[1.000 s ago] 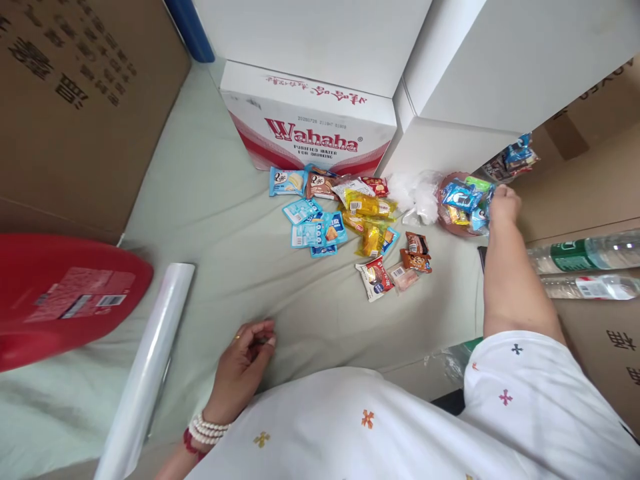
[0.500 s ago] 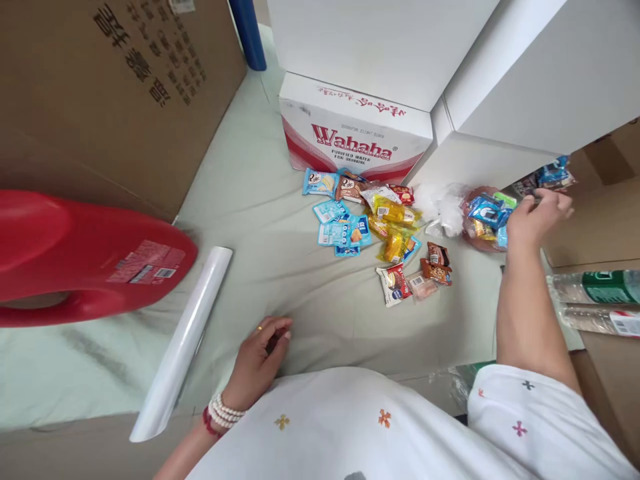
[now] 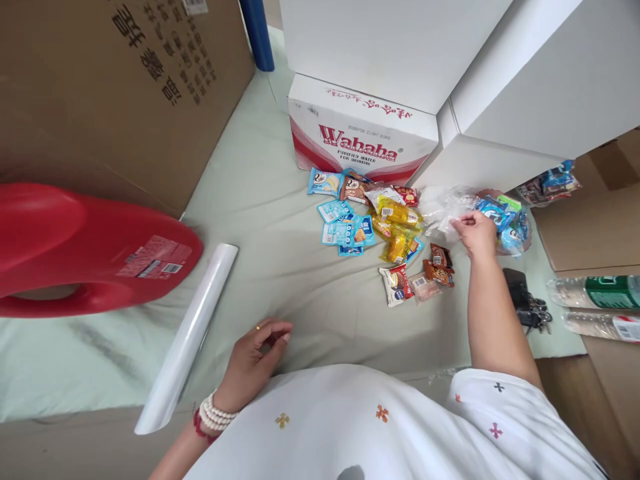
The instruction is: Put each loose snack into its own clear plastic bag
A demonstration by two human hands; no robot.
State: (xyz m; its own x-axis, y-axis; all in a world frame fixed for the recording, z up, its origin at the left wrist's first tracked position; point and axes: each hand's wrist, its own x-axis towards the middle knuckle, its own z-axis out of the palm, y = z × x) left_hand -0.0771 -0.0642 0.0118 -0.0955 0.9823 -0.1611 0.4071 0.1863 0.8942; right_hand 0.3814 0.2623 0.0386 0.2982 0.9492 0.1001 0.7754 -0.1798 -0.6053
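My right hand [image 3: 475,231] reaches out over the pale green cloth [image 3: 280,267] and pinches the edge of a crumpled clear plastic bag [image 3: 443,207]. Just right of it sits a pink bowl [image 3: 503,215] heaped with blue snack packets. A pile of small snack packets [image 3: 373,223] in blue, yellow and brown lies to the hand's left. My left hand [image 3: 255,360], with a ring and a pearl bracelet, rests on the cloth near my body, fingers loosely curled, holding nothing I can see. A roll of clear film [image 3: 187,347] lies left of it.
A red plastic stool [image 3: 85,257] lies at the left. A Wahaha water carton [image 3: 363,137] and white boxes [image 3: 500,87] stand behind the snacks, brown cartons [image 3: 115,87] at the left and right. Keys [image 3: 527,307] and water bottles [image 3: 597,303] lie at the right.
My right hand moved from the far right side of the bowl back left to the clear plastic bag and took hold of it. The view shifted slightly. My left hand stayed put.
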